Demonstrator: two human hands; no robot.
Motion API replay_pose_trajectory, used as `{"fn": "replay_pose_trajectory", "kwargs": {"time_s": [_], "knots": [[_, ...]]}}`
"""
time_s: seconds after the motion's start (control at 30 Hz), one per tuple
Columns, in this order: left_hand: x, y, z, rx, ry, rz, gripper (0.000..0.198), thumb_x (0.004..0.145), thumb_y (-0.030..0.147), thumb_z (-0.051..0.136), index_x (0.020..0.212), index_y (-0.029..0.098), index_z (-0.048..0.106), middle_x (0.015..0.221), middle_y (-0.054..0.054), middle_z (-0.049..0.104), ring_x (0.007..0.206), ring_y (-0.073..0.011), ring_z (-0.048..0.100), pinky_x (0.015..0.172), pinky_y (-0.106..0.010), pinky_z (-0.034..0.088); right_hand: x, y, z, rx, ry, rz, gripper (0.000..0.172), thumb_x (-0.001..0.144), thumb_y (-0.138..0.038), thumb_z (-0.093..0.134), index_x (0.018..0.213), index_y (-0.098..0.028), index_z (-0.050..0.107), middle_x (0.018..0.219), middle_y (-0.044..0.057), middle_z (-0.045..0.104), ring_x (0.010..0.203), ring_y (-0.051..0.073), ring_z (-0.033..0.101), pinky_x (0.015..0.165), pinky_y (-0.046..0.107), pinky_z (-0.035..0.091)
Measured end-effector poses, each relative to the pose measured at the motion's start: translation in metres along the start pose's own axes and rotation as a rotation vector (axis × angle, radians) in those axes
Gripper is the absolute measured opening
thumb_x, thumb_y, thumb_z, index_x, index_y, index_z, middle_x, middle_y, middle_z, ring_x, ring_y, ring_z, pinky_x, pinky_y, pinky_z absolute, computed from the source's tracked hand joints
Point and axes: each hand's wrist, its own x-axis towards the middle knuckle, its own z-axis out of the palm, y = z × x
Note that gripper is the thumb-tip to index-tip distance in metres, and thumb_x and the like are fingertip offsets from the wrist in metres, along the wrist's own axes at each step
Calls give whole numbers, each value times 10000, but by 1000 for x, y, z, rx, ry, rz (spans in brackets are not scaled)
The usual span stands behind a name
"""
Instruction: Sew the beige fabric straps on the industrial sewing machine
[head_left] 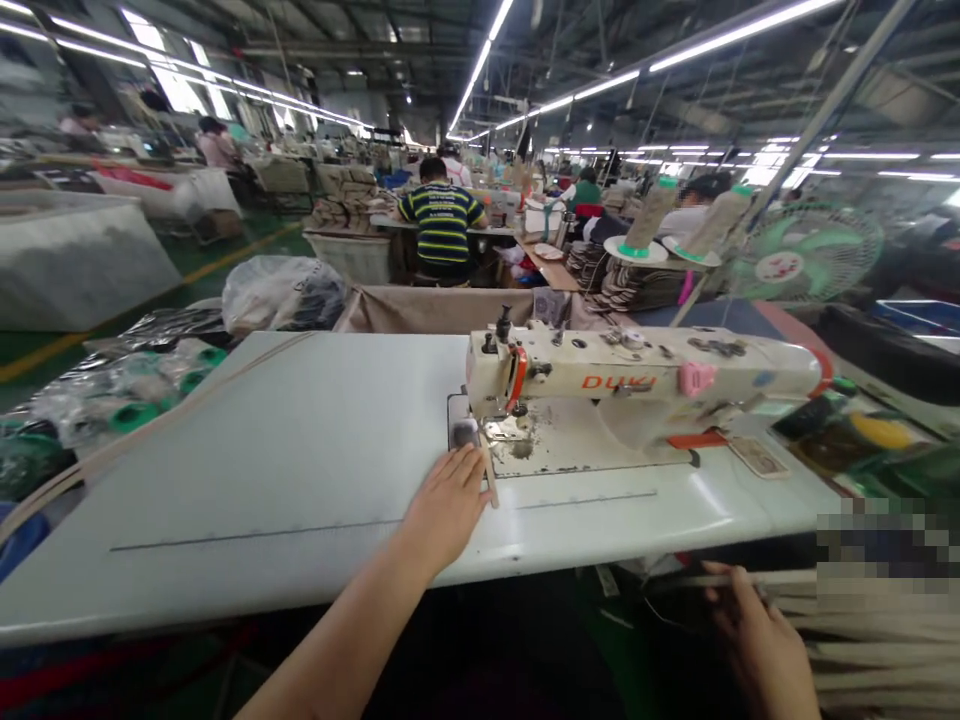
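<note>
My left hand [448,500] lies flat on the white sewing table [285,470], fingers stretched out, just in front of the needle plate of the cream sewing machine [637,375]. A thin beige strip [490,472] runs along its fingertips from under the presser foot. My right hand [757,635] is low at the right, below the table edge, fingers curled onto a bundle of beige strips [870,640]. A long beige strip [150,425] trails off the table's left side.
Plastic bags of green-capped thread cones [127,390] lie at the left. Thread cones [649,225] and a green fan [806,250] stand behind the machine. A person in a striped shirt [442,220] sits at the bench ahead, with other workers beyond.
</note>
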Motion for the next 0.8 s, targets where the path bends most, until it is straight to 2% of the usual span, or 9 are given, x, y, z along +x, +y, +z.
{"fn": "replay_pose_trajectory", "kwargs": {"time_s": [0.1,0.2,0.27,0.4,0.53,0.67,0.8], "knots": [[1,2,-3,-10,-10,-10,507,1071,372,395,1467,71,491,1555,-171,468,1470,-276,410,1238,-461,344,-11,-17,15,16,-17,-51,559,695,-697,768,916,-188,705,844,85,689,665,211,610,488,292,502],[2,2,-3,-30,-22,-31,530,1073,391,380,1489,74,466,1558,-173,463,1468,-279,415,1234,-472,349,-24,-32,32,38,-59,-99,588,609,-649,854,946,-192,700,924,74,692,739,211,625,572,284,543],[2,2,-2,-36,-18,-39,541,1076,407,363,1508,92,447,1562,-165,460,1471,-278,410,1235,-481,347,-31,-42,42,-3,-136,-135,603,592,-630,879,966,-190,708,899,55,681,736,195,611,597,268,539],[2,1,-1,-46,-20,-44,565,1079,436,335,1528,104,424,1575,-162,441,1490,-276,377,1238,-485,344,-42,-60,60,-165,-354,-200,592,689,-720,779,947,-191,717,713,20,631,610,170,568,539,262,500],[4,2,-3,-47,-42,-62,583,1077,453,330,1510,79,446,1581,-169,427,1490,-284,378,1231,-480,354,-48,-72,84,-270,-525,-242,670,748,-745,702,1118,-188,687,661,3,619,565,174,556,496,267,459],[6,2,-4,-55,-33,-76,573,1076,457,339,1512,102,447,1584,-144,433,1498,-271,364,1244,-460,328,-50,-83,111,-338,-559,-333,723,786,-736,654,1226,-163,666,680,3,618,637,194,592,594,284,492],[13,-4,-1,-61,-56,-81,562,1076,438,359,1504,85,447,1578,-152,441,1485,-267,386,1254,-451,299,-51,-93,132,-355,-586,-316,706,830,-744,598,1206,-152,678,645,-8,597,615,192,585,616,292,489]]}}
